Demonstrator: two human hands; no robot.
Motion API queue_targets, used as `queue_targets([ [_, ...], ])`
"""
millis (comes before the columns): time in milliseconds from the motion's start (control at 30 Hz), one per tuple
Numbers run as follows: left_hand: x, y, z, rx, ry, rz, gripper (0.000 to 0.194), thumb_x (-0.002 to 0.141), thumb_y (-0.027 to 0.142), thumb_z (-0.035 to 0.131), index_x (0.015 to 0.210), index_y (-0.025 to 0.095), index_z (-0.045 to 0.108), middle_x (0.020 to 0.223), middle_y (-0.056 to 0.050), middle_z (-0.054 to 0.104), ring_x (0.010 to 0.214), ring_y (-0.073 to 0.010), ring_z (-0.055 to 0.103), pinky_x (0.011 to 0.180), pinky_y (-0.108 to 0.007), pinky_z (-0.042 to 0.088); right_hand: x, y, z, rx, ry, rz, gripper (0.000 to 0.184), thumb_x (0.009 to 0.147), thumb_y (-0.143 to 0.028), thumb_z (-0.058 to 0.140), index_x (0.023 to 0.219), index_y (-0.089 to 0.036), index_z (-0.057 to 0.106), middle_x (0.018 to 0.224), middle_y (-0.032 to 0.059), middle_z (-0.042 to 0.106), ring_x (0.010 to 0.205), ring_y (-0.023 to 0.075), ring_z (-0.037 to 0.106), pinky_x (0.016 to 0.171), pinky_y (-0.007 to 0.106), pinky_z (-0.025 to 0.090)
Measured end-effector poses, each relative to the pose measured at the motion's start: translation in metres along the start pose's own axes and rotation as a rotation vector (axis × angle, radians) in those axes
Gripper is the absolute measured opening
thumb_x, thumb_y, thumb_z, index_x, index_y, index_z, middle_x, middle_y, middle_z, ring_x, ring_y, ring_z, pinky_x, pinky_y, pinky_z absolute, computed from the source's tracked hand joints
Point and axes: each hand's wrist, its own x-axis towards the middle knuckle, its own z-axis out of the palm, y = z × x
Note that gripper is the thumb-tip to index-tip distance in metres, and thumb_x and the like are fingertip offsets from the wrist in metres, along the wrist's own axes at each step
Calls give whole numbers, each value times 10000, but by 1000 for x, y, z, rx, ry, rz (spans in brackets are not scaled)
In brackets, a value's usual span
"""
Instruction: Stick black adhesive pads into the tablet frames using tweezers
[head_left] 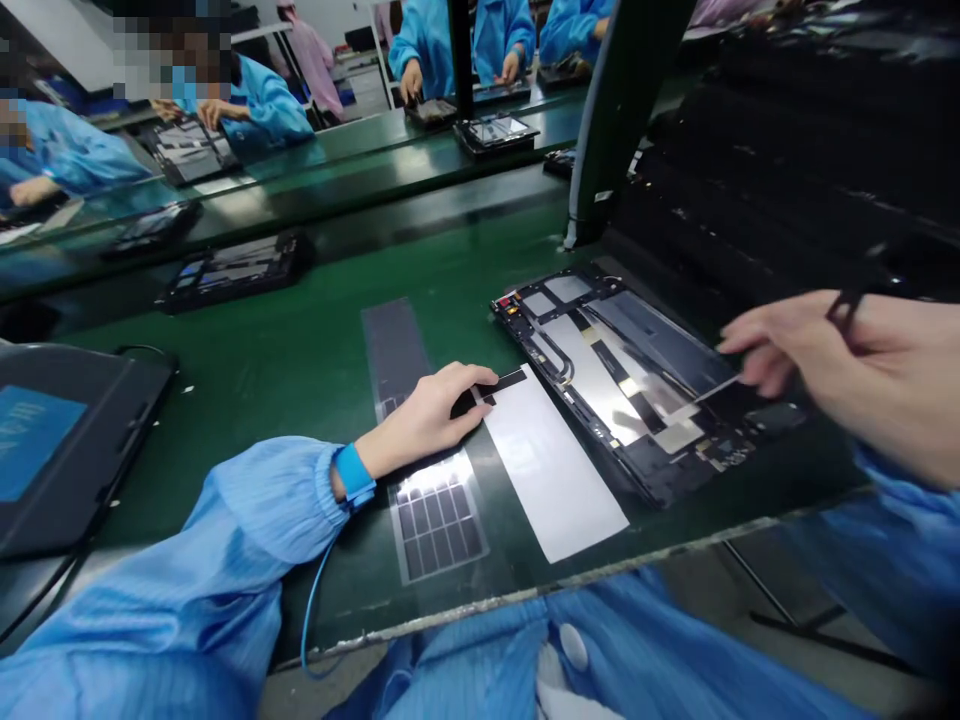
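Open tablet (600,370), black-framed, silver-grey inside, lay right of centre; right grip (739,365) pinched thin tool (716,390), left (480,390) pinched white sheet (551,465).

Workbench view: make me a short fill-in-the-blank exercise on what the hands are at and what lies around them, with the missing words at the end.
The right hand holds a thin tool over the opened device, which lies to the ____ of the long plain sheet.
The left hand has its fingers at the far end of that sheet, which is ____ in colour.
The wristband on the left wrist is ____.
The bare tabletop is ____.
Missing words: right; white; blue; green.
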Motion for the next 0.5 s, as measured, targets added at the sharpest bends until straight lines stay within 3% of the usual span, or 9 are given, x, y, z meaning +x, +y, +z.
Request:
queue_targets([
  [67,1,-1,1,-39,-11,-25,288,816,186,518,1094,157,450,1059,-65,620,993,-159,579,870,-294,476,11,-32,15,140,-181,65,543,873,-515,340,597,-159,643,535,54,596,447,95,533,520,252,429],
  [133,1,0,0,-58,-23,-43,358,799,165,515,1133,154,389,1072,-74,616,1030,-171,564,884,-303,465,21,-59,35,294,-358,39,558,870,-528,333,565,-152,610,483,28,566,376,77,503,449,222,399],
  [267,2,2,-3,-76,-67,-62,361,769,116,491,1109,164,382,1073,-75,591,1026,-172,559,860,-286,462,31,-87,74,475,-591,-361,229,797,-371,557,720,-160,599,665,7,629,560,99,598,508,188,427],
  [367,3,3,-4,-94,-83,-68,303,776,118,470,1067,167,404,1062,-73,569,996,-168,565,828,-273,470,33,-88,90,457,-669,-525,135,780,-295,583,773,-160,594,715,7,636,615,99,599,565,193,448],
  [500,5,4,-3,-104,-75,-65,287,781,119,462,1055,171,396,1036,-75,572,958,-169,571,796,-276,477,33,-85,93,446,-643,-547,125,781,-276,579,745,-157,584,688,17,629,617,110,603,562,206,453],
])
